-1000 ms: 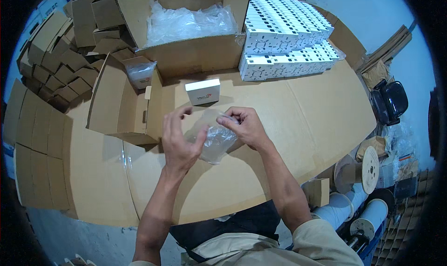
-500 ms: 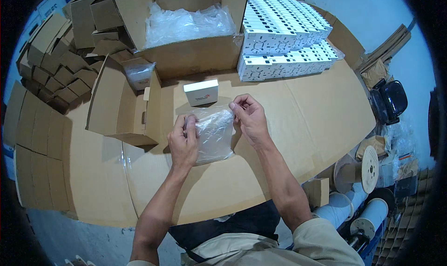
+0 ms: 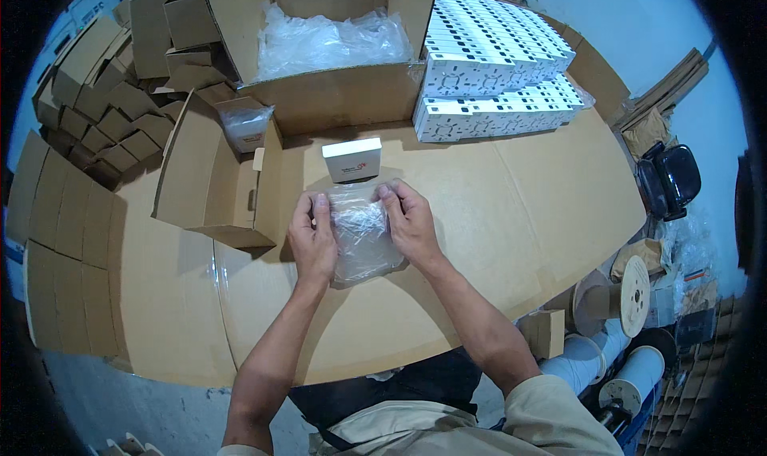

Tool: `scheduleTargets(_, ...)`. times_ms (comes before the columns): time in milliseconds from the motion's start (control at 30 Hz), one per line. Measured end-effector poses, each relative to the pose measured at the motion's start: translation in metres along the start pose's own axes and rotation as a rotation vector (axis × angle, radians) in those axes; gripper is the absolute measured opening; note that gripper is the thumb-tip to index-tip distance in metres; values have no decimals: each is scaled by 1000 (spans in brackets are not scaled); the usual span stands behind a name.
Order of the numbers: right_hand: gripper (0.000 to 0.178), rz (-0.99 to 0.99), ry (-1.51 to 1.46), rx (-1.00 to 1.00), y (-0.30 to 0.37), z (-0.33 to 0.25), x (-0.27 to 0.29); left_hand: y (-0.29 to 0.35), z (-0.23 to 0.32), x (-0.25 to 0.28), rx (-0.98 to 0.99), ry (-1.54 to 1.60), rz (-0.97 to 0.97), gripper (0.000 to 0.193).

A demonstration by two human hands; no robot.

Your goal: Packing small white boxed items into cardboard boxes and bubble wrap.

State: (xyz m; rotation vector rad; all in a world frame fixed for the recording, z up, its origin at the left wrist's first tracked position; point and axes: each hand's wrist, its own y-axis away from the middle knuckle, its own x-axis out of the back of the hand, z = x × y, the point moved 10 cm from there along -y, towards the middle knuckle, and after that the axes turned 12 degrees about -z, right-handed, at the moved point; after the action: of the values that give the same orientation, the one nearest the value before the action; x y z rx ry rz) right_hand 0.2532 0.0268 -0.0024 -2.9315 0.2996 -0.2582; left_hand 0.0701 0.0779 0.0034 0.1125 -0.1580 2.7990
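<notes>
A clear plastic bag (image 3: pixel 359 236) is stretched between my two hands above the cardboard-covered table. My left hand (image 3: pixel 313 236) pinches its left upper edge, thumb on top. On the other side my right hand (image 3: pixel 411 223) grips the right upper edge between thumb and fingers. Just beyond the bag stands a small white box (image 3: pixel 351 160) with a printed front. To the left is an open brown carton (image 3: pixel 192 188), which holds a plastic-wrapped item (image 3: pixel 246 128) at its far end.
A large carton (image 3: pixel 343 97) of clear plastic bags (image 3: pixel 331 45) stands at the back. White patterned boxes (image 3: pixel 495 120) are stacked at the back right. Folded brown cartons (image 3: pixel 68 280) line the left side. Spools (image 3: pixel 635 296) and a black chair (image 3: pixel 679 176) are off to the right.
My right hand has moved left and slightly down, closer to my left hand, and now grips the bag's right edge. The view has shifted slightly.
</notes>
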Motion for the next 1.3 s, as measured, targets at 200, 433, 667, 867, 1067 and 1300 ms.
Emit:
scheduleTargets(200,28,54,-117,-174,8,-3,-2,4,7,12,-78,-84,131,31)
scheduleTargets(433,30,86,185,-4,9,-21,0,0,4,20,-63,-78,151,30)
scheduleTargets(667,32,162,171,10,9,-21,13,0,-19,-7,38,84,-71,30)
scheduleTargets(867,32,142,102,-40,8,-11,13,3,9,4,-130,-168,55,28)
scheduleTargets(1067,25,102,-107,-31,6,-11,6,4,13,-9,-146,-21,-45,24)
scheduleTargets(1300,21,29,-245,-87,2,0,13,0,0,-24,-39,130,-215,41)
